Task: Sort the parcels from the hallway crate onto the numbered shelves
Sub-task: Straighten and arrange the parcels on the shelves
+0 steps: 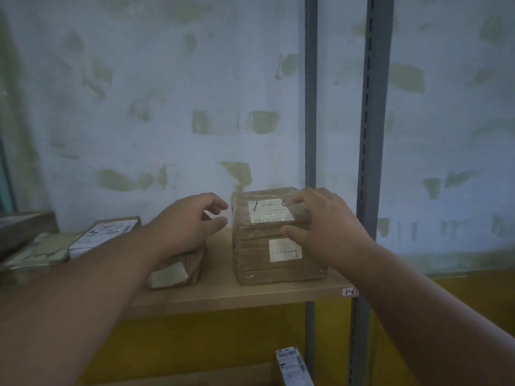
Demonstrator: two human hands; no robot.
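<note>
Right now a brown taped parcel (274,238) stands on the wooden shelf (250,295), near its right end, with a white label on top marked in pen and another white label on its front face. The right hand (320,221) rests over the parcel's top right corner; its grip is loose, fingers bent across the top label and thumb laid against the front edge. The left hand (186,221) hovers just beside the parcel's left side, not touching it, its grip half wide with fingers and thumb curved and holding nothing. Under the left wrist lies a flatter brown parcel (178,270) with a pale label on its end. Further left on the same shelf lie a labelled package (104,234) with pen marks and a pale wrapped packet (41,250). A small pink tag (349,291) reading 1-6 sits on the shelf's front edge near the grey upright post (370,162). Below, the corner of another labelled box (294,366) shows on a lower shelf.
</note>
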